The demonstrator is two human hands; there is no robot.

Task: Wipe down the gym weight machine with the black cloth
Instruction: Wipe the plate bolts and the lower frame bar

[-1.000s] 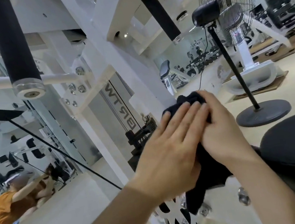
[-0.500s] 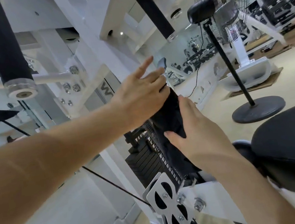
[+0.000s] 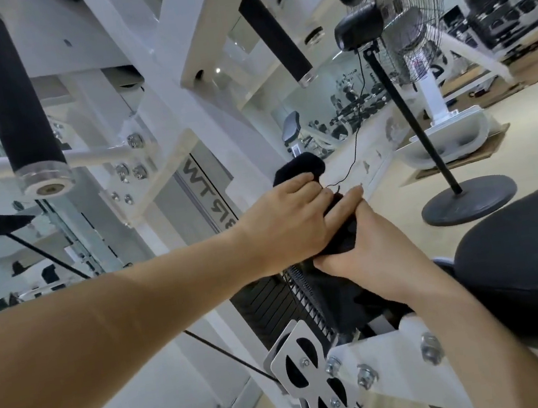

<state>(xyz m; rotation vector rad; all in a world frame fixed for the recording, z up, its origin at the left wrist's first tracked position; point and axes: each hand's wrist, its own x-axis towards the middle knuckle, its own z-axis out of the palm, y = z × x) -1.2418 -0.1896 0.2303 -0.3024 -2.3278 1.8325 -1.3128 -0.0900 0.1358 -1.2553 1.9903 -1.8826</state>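
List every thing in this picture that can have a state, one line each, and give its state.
black cloth: bunched, held against the white machine frame by both hands.
left hand: gripping the cloth's upper part.
right hand: gripping the cloth lower down.
weight stack: plates resting together.
pedestal fan: upright on the floor; running or not cannot be told.
black seat pad: unoccupied.

A pale wooden floor [image 3: 384, 222] carries the black round fan stand base [image 3: 469, 201] and the white machine frame [image 3: 149, 47]
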